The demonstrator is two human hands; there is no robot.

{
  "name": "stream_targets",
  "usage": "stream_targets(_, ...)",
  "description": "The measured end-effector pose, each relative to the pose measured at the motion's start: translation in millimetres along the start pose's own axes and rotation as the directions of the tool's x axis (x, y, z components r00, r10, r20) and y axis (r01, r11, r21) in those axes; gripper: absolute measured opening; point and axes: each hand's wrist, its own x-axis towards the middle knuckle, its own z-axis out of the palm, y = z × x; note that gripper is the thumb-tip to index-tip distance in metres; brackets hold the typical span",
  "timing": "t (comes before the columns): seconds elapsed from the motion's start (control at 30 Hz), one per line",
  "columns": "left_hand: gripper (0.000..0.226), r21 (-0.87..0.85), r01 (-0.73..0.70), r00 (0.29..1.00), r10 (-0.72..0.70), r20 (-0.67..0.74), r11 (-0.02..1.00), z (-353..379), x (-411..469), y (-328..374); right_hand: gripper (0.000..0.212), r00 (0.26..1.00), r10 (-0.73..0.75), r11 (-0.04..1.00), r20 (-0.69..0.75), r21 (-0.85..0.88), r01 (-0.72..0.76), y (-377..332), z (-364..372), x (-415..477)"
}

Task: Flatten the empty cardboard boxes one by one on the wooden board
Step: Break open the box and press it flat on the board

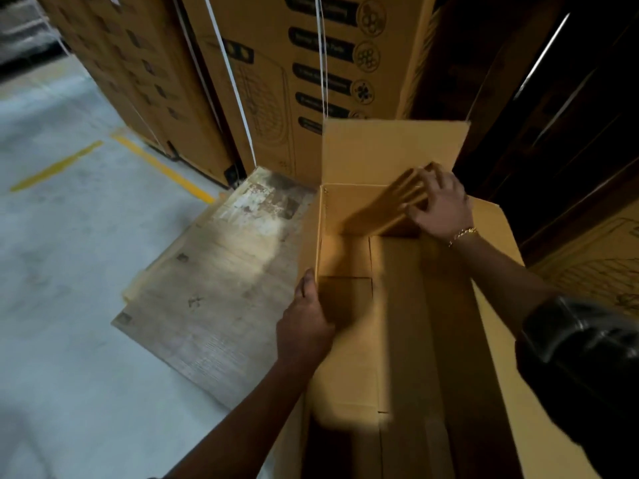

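Left hand (304, 326) grip clamped on the left wall of the open box (397, 305): thumb on the rim outside, fingers curled over the edge to the inside. Right hand (439, 202) at the far right corner of the box, fingers spread apart and pressed flat against a small inner flap (390, 205) that leans inward; motion blur there, so whether it pinches the flap or only pushes on it cannot be told. Gold bracelet (463, 233) on the right wrist, dark sleeve (581, 357) pushed up the right forearm.

Box: plain brown cardboard, top open, standing upright. Far flap (390, 150) stands up; right-hand long flap (498, 288) folded outward. Inside, only the bottom flaps show, with seams between them; nothing lies in it. Lower part of the interior is in deep shadow, contents there cannot be told.

Box position: its left side sits beside and partly over the right edge of the wooden board (221, 281). Board lies flat on the grey concrete floor (62, 254), worn and stained, with a pale patch near its far end.

Behind the board and box: tall printed cartons (276, 63) bound with white straps (228, 70), standing close to the far flap. More cartons in a row to the left. Yellow lines (162, 164) painted on the floor near them.
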Motion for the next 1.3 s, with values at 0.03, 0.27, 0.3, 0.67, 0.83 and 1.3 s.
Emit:
stream_targets(0.03, 0.093, 0.004, 0.006, 1.000, -0.006, -0.006, 1.000, 1, 0, 1, 0.079, 0.997, 0.007, 0.994, 0.071, -0.107, 0.001, 6, 1, 16)
stream_targets(0.27, 0.087, -0.030, 0.027, 0.998, -0.028, -0.049, 0.999, 7, 1, 2, 0.053, 0.981, 0.084, 0.991, 0.176, -0.113, -0.065, 37, 29, 66)
stream_targets(0.3, 0.087, -0.037, 0.033, 0.998, -0.035, -0.048, 0.999, 7, 2, 2, 0.050, 0.985, 0.071, 0.993, 0.160, -0.107, -0.054, 38, 31, 68)
stream_targets(0.67, 0.092, -0.016, -0.010, 1.000, 0.010, -0.006, 1.000, 5, 5, 10, 0.098, 0.962, 0.180, 0.978, 0.205, 0.068, -0.197, 42, 28, 11)
stream_targets(0.83, 0.087, 0.058, -0.021, 0.999, 0.023, -0.038, 0.998, 2, 5, 8, 0.108, 0.938, 0.198, 0.955, 0.284, 0.158, -0.249, 45, 9, -116)
stream_targets(1.3, 0.090, -0.129, 0.127, 0.987, -0.113, 0.113, 0.983, 26, -167, -46, 0.078, 0.785, 0.398, 0.730, 0.475, 0.355, -0.585, 54, -21, -431)
